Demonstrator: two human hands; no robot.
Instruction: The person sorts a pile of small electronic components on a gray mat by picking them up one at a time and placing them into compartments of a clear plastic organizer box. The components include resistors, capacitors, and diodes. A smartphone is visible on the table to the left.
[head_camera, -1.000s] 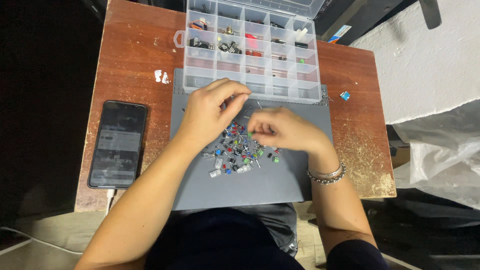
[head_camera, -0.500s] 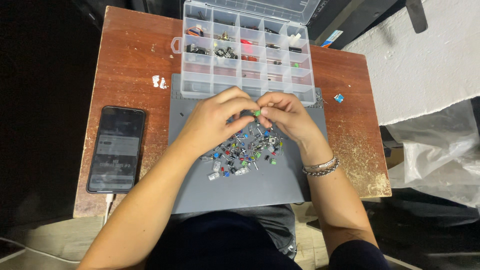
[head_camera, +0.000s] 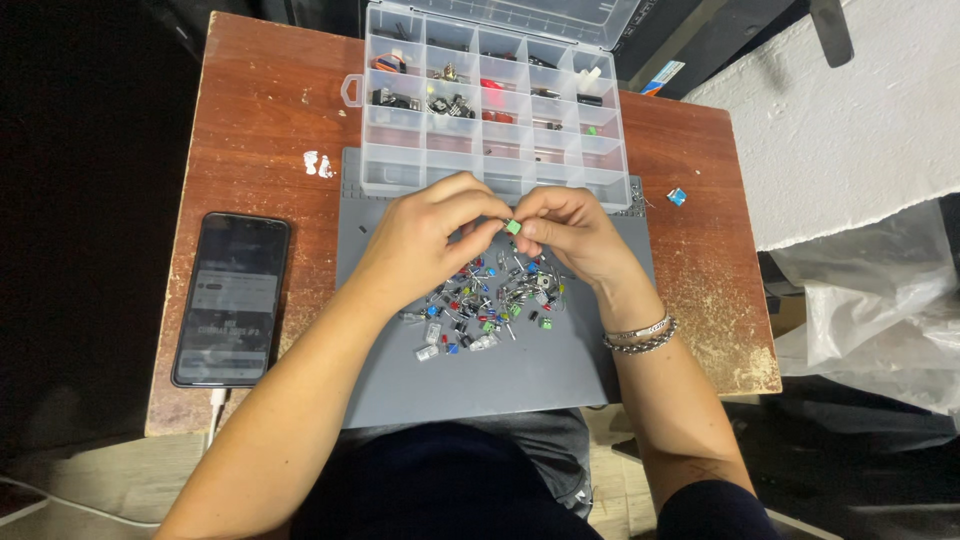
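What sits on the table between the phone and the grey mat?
Nothing: in the head view, only a bare strip of brown table separates the phone from the grey mat.

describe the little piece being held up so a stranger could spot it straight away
Start at the grey mat on the wooden table, in front of the clear compartment box. Above the pile of small parts, the left hand and right hand meet fingertip to fingertip. Pinched between them is a small green block, the only part lifted off the mat.
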